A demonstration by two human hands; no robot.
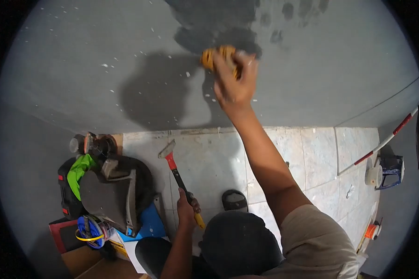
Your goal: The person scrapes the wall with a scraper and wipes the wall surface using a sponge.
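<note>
Reaching out, arm extended: right hand's fingers gripping yellow sponge at grey wall; left hand low, wrapped round scraper.

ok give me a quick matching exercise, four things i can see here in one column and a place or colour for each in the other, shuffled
1. scraper
2. yellow sponge
3. green cloth
4. striped rod

A. red and white
B. in the left hand
C. among the gear at left
D. in the right hand, up at the wall

Pairs: 1-B, 2-D, 3-C, 4-A
</note>
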